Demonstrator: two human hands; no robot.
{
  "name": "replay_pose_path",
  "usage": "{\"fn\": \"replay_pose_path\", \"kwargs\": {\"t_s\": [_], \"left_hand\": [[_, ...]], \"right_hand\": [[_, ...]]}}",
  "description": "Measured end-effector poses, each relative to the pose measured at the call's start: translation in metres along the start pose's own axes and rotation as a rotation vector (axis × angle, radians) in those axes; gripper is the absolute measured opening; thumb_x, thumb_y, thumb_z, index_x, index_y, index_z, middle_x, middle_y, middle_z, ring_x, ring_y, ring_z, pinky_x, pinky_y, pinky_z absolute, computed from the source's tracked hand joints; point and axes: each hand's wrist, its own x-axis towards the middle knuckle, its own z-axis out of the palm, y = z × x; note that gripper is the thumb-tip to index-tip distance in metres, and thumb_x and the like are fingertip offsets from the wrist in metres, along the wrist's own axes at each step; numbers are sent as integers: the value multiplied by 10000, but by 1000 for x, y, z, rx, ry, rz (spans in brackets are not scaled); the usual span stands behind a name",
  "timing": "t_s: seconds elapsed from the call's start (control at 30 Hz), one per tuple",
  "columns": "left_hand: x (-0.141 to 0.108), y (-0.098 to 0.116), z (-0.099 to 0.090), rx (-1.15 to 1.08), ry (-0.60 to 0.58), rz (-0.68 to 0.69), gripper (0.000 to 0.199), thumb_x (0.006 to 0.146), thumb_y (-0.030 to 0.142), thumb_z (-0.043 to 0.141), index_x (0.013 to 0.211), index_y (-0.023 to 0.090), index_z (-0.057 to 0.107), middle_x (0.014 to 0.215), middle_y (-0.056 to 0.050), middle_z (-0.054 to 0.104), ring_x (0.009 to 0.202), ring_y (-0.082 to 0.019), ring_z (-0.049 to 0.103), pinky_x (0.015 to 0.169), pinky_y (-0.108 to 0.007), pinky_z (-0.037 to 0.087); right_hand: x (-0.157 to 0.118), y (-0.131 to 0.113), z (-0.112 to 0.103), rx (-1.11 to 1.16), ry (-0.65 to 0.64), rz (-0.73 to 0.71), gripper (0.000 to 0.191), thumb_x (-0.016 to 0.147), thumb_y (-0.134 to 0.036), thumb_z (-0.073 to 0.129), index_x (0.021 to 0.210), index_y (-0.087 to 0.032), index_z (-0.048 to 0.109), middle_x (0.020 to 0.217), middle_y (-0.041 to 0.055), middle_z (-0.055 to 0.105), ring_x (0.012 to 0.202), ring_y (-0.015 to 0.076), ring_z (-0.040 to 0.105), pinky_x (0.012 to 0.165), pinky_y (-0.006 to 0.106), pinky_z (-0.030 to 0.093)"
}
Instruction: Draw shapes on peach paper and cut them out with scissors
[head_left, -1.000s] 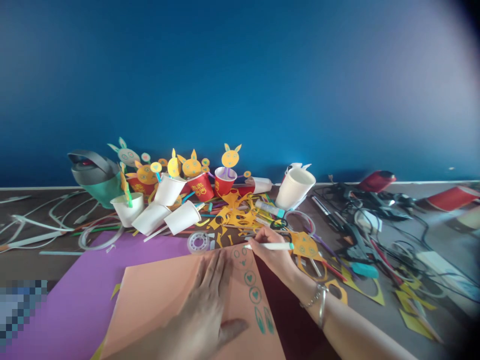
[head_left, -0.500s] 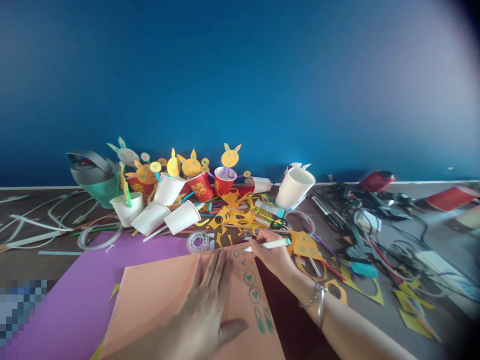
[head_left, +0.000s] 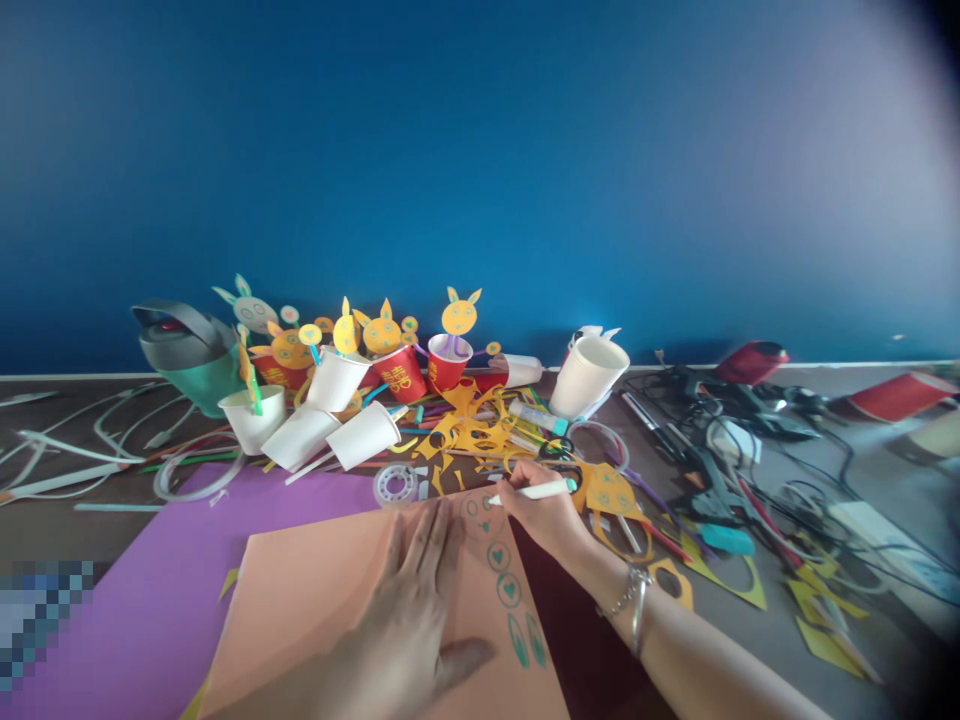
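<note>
An orange-pink sheet of paper (head_left: 315, 590) lies in front of me. My left hand (head_left: 424, 600) rests flat on it, fingers spread. Between the fingers of my right hand (head_left: 540, 505) is a white marker (head_left: 534, 491) with a green end, its tip at the face drawn near the sheet's top right corner. Below that face, green outlines run down the sheet's right side: two circles with hearts (head_left: 509, 589) and two long ear shapes (head_left: 526, 641). Under the sheet shows a purple paper (head_left: 105, 610).
Paper cups with yellow animal cut-outs (head_left: 460, 311) stand along the blue wall. A tape roll (head_left: 396, 485) sits above the sheet. Yellow paper scraps (head_left: 469, 425), a glue stick (head_left: 538, 417) and scissors lie beyond. Black cables and a hot glue gun (head_left: 712, 490) are at right, a teal pot (head_left: 195, 370) at left.
The marker has shifted very slightly in my right hand at the drawn face. My left hand stays in the same place on the sheet.
</note>
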Motion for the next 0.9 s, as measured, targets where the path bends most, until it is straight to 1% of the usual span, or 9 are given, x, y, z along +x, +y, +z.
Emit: {"fn": "replay_pose_path", "kwargs": {"t_s": [0.23,0.37,0.57,0.73,0.9], "left_hand": [[0,0,-1,2,1,6,1023,803,631,487,1463,82,-69,1492,-247,213,1350,-414,250,1047,-591,252],[0,0,-1,-2,-3,4,1006,807,639,472,1468,79,-41,1493,-244,213,1352,-409,247,1049,-587,252],[-1,-1,6,-5,31,-4,981,796,646,482,1479,98,40,1504,-218,214,1355,-404,245,1073,-579,212],[-2,-3,13,1,45,-1,1015,779,667,483,1478,93,24,1507,-220,203,1363,-402,223,1073,-585,205],[-2,-5,14,7,62,14,1020,779,665,481,1478,95,5,1505,-219,210,1360,-407,228,1067,-592,211]], "right_hand": [[0,2,1,58,3,-17,292,750,-312,552,550,-216,362,490,-53,434,492,106,373,457,220,291],[0,1,0,64,-14,-15,301,751,-315,562,554,-216,358,496,-54,428,494,103,365,455,219,287],[0,1,1,37,-16,-24,287,747,-291,557,550,-212,365,509,-54,422,495,101,363,463,221,285],[1,4,3,37,3,-34,265,720,-263,555,534,-210,373,498,-53,431,485,99,359,453,221,271],[1,4,3,11,19,-18,259,721,-251,541,528,-212,374,479,-47,454,476,105,375,454,227,268]]}}
